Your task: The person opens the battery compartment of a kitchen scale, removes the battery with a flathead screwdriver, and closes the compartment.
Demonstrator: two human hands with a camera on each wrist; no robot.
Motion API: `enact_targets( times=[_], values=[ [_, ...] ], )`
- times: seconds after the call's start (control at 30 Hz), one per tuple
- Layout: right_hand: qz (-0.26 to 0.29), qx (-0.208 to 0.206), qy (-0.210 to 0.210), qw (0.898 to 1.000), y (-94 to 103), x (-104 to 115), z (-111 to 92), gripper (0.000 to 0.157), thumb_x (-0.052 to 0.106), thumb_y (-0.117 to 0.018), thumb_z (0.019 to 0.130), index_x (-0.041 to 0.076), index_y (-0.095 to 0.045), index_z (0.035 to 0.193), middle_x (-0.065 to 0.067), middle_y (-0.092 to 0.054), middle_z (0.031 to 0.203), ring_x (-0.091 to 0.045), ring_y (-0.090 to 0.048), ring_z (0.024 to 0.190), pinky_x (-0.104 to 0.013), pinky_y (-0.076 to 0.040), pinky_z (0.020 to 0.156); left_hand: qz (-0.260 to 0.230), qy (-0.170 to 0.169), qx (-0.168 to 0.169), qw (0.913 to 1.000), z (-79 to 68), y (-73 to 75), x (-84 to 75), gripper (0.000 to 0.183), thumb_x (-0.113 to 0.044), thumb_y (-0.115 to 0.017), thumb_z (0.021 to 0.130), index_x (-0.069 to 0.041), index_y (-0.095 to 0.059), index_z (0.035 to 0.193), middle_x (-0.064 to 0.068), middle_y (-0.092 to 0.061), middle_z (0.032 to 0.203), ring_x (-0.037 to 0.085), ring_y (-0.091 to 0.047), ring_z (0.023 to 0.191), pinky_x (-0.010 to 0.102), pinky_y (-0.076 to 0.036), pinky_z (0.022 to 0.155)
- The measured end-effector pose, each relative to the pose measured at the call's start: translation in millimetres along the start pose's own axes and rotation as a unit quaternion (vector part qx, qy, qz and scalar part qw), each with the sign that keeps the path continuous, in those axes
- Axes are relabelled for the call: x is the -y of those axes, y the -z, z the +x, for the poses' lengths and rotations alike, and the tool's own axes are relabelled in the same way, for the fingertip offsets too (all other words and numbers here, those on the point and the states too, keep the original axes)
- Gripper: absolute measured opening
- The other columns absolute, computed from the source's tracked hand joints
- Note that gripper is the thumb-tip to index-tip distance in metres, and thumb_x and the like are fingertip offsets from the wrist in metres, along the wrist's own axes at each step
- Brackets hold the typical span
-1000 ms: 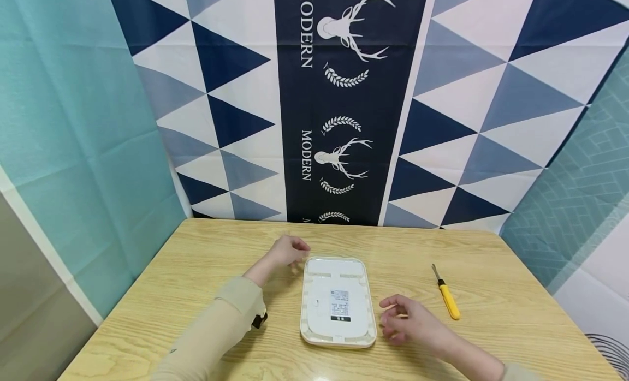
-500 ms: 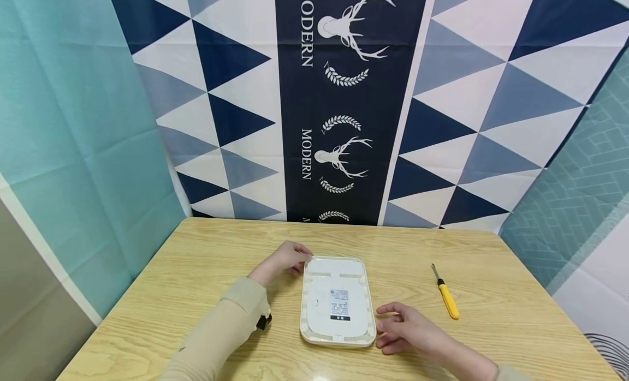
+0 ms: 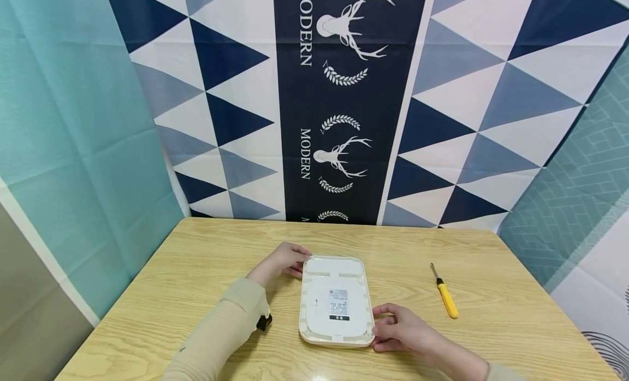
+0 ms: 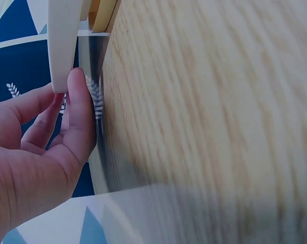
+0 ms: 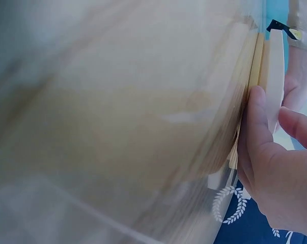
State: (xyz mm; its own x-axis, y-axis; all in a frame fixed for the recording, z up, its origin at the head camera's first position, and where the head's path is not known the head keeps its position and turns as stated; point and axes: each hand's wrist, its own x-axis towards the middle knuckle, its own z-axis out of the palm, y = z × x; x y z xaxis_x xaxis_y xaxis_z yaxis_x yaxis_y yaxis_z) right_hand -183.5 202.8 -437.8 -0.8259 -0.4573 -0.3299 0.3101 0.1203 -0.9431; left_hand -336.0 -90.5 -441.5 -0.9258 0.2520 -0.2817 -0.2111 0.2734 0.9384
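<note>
A flat white device [image 3: 337,301] with rounded corners lies underside up in the head view, a printed label with a black strip on its middle. My left hand [image 3: 289,259] pinches its far left corner. In the left wrist view, the left hand's fingers [image 4: 81,96] are at both faces of the white edge [image 4: 62,46]. At the near right side, my right hand [image 3: 400,331] grips the device's edge between thumb and fingers. The right wrist view shows the right hand [image 5: 280,162] around the white rim [image 5: 276,76], with fingers reaching under it.
A screwdriver [image 3: 446,296] with a yellow handle lies on the wooden table [image 3: 221,244], right of the device. A black wrist-worn item [image 3: 264,322] shows at the left sleeve. Patterned cloth [image 3: 339,108] hangs behind the table's far edge.
Both hands have closed in on the device: the left came to its far left corner and the right moved left to its near right edge. Each now grips it.
</note>
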Motion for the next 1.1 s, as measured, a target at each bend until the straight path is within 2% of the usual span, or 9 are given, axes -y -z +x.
enact_targets(
  times=[0.33, 0.7, 0.9, 1.1],
  values=[
    [0.008, 0.002, -0.004, 1.0, 2.1, 3.1, 1.7, 0.059, -0.001, -0.06, 0.088, -0.015, -0.022, 0.131, -0.014, -0.059, 0.093, -0.022, -0.066, 0.081, -0.036, -0.058, 0.077, -0.012, 0.009, -0.002, 0.9999, -2.9, -0.3, -6.5, 0.02, -0.005, -0.06, 0.091, 0.004, -0.065, 0.108, 0.012, -0.067, 0.083, 0.018, -0.061, 0.062, 0.033, -0.059, 0.058],
    [0.003, 0.005, -0.005, 1.0, 4.2, 9.7, 0.3, 0.058, -0.003, -0.058, 0.088, -0.015, -0.022, 0.132, -0.013, -0.059, 0.092, -0.021, -0.066, 0.079, -0.034, -0.059, 0.074, -0.001, 0.012, -0.012, 0.9999, -8.5, -1.2, -9.7, 0.02, -0.003, -0.059, 0.091, 0.004, -0.065, 0.109, 0.015, -0.068, 0.086, 0.019, -0.062, 0.061, 0.034, -0.059, 0.059],
    [0.004, 0.012, 0.002, 1.0, 6.8, 16.3, -0.8, 0.06, -0.002, -0.058, 0.087, -0.015, -0.022, 0.133, -0.012, -0.059, 0.092, -0.02, -0.065, 0.079, -0.034, -0.059, 0.073, -0.016, 0.008, -0.018, 0.9997, -11.1, 0.3, -11.2, 0.02, -0.003, -0.059, 0.091, 0.005, -0.064, 0.108, 0.015, -0.069, 0.083, 0.017, -0.063, 0.059, 0.033, -0.059, 0.057],
    [0.003, 0.0, -0.012, 1.0, 10.4, 21.4, -2.0, 0.062, -0.001, -0.059, 0.086, -0.012, -0.022, 0.135, -0.012, -0.056, 0.094, -0.021, -0.065, 0.079, -0.034, -0.059, 0.074, -0.031, 0.002, -0.027, 0.9992, -15.0, 1.7, -12.4, 0.022, -0.002, -0.059, 0.089, 0.006, -0.063, 0.109, 0.015, -0.069, 0.08, 0.015, -0.064, 0.059, 0.032, -0.059, 0.057]
  ],
)
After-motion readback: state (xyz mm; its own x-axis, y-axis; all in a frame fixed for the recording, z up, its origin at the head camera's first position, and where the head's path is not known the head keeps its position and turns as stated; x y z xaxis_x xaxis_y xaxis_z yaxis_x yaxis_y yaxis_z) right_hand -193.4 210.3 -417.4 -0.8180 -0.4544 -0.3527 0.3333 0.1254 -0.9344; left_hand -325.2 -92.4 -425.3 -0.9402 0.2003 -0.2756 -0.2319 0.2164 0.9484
